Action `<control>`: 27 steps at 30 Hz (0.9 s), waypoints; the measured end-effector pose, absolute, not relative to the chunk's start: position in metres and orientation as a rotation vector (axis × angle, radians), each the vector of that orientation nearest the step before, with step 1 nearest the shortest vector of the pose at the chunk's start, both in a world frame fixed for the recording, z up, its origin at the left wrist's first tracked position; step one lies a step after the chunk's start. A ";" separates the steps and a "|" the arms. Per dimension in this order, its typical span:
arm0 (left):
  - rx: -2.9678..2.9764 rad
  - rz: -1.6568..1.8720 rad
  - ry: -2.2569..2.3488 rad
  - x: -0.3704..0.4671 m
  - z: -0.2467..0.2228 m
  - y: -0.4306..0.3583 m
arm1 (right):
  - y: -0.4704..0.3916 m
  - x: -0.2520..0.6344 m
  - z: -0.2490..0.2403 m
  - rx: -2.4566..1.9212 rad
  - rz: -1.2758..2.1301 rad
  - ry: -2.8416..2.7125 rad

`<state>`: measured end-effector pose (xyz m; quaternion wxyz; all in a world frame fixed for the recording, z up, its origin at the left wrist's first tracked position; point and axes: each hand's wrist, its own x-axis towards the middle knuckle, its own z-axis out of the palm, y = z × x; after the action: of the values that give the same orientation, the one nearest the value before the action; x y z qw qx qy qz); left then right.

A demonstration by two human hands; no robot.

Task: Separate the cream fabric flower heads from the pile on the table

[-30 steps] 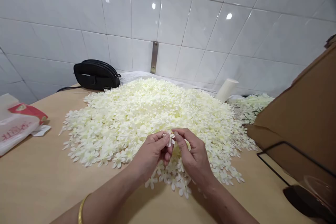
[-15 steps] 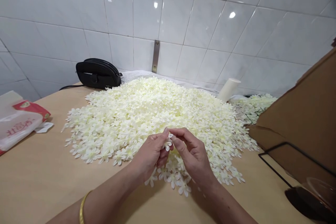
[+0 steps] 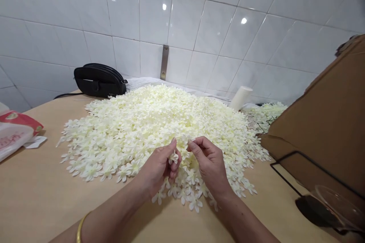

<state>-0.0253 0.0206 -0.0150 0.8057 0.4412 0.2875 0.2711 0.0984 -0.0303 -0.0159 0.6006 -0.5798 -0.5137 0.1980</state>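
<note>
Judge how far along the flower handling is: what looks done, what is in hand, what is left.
Done: little that shows; a smaller heap of flowers lies by the cardboard box, though whether it is finished work is unclear. In hand: the left hand pinches a single flower in its grip, with the right hand pinched close beside it. Left: the large pile of cream flowers on the table.

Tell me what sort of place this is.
Probably a small craft or assembly workbench. A big heap of white artificial flowers covers the wooden table against a tiled wall, a cardboard box stands at the right, and the left hand pinches a single flower beside the right hand.
</note>
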 end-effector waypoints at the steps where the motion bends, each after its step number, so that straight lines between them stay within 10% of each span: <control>1: 0.947 0.581 0.601 -0.026 -0.015 0.021 | -0.031 0.099 -0.016 -1.352 0.419 -1.216; 14: 0.829 0.606 0.551 -0.027 -0.015 0.026 | -0.033 0.104 -0.023 -1.336 -0.362 -1.789; 27: 1.275 0.722 0.557 -0.030 -0.013 0.019 | -0.031 0.101 -0.012 -1.398 0.291 -1.485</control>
<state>-0.0302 0.0190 -0.0126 0.7082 0.5741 0.2508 0.3254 0.1013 -0.0308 -0.0124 0.5148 -0.5818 -0.6180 0.1209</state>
